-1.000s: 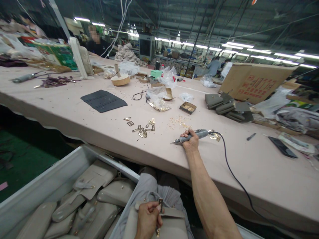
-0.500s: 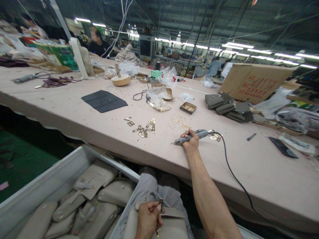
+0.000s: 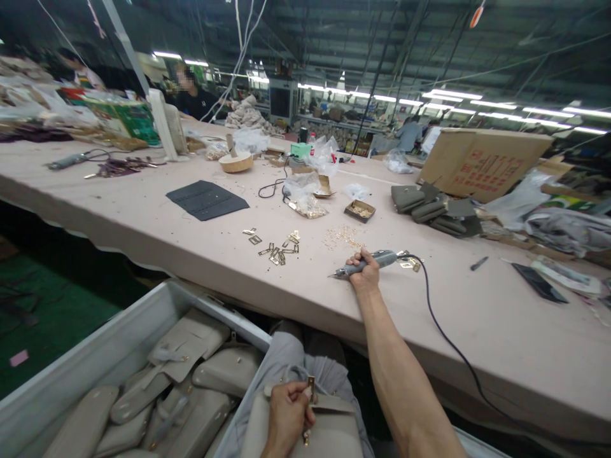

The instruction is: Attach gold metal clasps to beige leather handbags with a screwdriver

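Observation:
My right hand [image 3: 365, 270] is closed round a grey corded electric screwdriver [image 3: 384, 257], its tip pointing left just over the table. In my lap lies a beige handbag [image 3: 334, 432]. My left hand [image 3: 289, 410] rests on it, pinching a small gold metal plate [image 3: 311, 385] upright between thumb and fingers. Below those fingers a gold fitting [image 3: 306, 437] shows on the bag. Several rectangular gold metal frames [image 3: 279, 254] lie loose on the table, and tiny gold screws [image 3: 344, 236] are scattered near the screwdriver.
A grey bin [image 3: 143, 318] at my left holds several beige bags [image 3: 214, 372]. On the table [image 3: 238, 280] are a black sheet [image 3: 207, 200], a small box of gold pieces [image 3: 360, 210], dark pouches [image 3: 420, 203], a large carton [image 3: 482, 162] and a phone [image 3: 539, 283]. The screwdriver's cord hangs over the front edge.
The view has shifted slightly, so the table's things sit a little differently in it. Both hands keep their grips, and the screwdriver stays in about the same place.

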The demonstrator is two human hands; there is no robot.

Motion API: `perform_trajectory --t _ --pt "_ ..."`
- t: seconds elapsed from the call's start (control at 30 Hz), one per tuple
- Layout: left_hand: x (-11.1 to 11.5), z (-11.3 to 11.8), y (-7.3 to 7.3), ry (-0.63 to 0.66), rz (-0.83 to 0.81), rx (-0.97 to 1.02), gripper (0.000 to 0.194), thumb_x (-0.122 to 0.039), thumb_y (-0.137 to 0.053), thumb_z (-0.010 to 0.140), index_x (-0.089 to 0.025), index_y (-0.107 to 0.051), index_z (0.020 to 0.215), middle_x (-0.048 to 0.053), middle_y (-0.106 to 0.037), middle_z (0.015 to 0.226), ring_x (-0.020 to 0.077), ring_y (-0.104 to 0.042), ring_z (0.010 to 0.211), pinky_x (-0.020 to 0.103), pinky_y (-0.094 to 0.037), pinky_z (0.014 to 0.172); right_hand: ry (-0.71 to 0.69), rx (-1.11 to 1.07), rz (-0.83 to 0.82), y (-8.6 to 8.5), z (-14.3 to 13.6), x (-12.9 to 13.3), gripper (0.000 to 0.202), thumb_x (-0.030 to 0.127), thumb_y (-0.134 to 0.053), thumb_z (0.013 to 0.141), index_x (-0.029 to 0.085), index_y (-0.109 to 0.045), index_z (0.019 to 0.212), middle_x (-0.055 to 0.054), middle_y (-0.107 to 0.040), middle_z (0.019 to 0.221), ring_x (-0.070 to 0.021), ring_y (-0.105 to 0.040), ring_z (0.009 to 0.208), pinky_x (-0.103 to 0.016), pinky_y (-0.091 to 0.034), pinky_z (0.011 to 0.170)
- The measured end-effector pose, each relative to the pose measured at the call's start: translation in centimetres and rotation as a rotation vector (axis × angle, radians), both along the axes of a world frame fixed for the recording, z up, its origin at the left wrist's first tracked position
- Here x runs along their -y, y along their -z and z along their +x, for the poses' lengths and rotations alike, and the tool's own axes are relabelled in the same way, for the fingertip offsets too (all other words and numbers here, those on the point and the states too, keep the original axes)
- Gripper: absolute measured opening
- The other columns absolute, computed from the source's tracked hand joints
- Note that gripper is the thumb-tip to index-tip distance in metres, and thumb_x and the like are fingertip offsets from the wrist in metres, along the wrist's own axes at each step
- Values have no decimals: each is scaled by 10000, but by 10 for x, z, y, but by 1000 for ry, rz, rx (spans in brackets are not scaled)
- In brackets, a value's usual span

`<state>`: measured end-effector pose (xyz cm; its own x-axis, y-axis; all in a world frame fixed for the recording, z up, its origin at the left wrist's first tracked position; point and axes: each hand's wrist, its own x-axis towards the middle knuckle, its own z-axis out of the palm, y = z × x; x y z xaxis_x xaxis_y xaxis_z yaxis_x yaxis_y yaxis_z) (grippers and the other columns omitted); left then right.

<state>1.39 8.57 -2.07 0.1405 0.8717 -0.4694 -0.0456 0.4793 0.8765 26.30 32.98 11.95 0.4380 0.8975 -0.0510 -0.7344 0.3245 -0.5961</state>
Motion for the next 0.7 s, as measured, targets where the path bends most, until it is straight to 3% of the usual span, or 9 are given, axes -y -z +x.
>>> perform_trajectory --t 0.17,0.7 --pt "3 0 8 -19 3 -7 568 -686 -716 685 -119 -712 685 77 -626 419 125 -485 331 247 -377 396 -1 0 5 0 0 2 349 204 -835 718 207 -489 764 87 -532 639 -62 -449 479 -216 -493 506" --pt "1 0 -4 -14 1 -6 488 -583 -710 676 -97 -736 698 78 -637 422 131 -505 339 252 -407 408 11 0 -5 1 0 1 345 213 -841 715 203 -498 757 79 -550 640 -65 -469 482 -218 -500 504"
